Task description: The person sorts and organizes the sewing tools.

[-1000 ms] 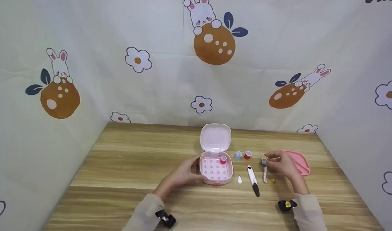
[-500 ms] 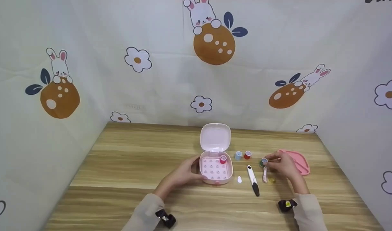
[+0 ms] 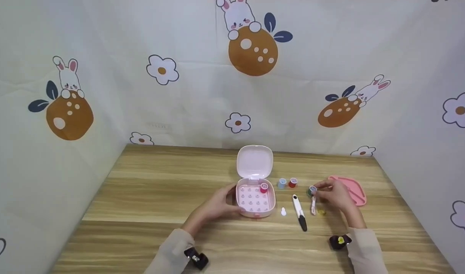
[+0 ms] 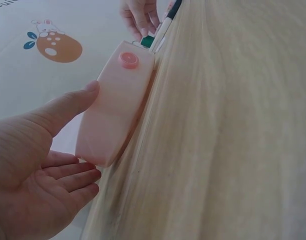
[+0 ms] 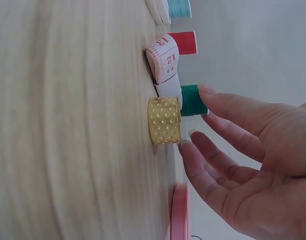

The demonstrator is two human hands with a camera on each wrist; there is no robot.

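In the head view my left hand (image 3: pixel 219 205) is at the left side of an open pink sewing box (image 3: pixel 256 214). In the left wrist view its thumb touches the box near the front edge, and its other fingers lie loosely extended at the lower corner. My right hand (image 3: pixel 334 194) pinches a spool of green thread (image 5: pixel 194 101), still upright by the table. A gold thimble (image 5: pixel 164 121) and a folded tape measure (image 5: pixel 163 62) sit close to those fingers. One red-pink spool (image 3: pixel 264 188) stands inside the box, at its back right.
Blue (image 3: pixel 282 183) and red (image 3: pixel 293 183) spools stand right of the box. A white tool with a black end (image 3: pixel 299 213) and a small white pear-shaped piece (image 3: pixel 283 211) lie in front. Behind my right hand is a pink tray (image 3: pixel 360 190). Patterned cloth (image 3: pixel 194 99) borders the table.
My right hand's fingers have lowered and closed about the green spool, which has hardly moved. The left hand stays at the box. The head view has shifted slightly.
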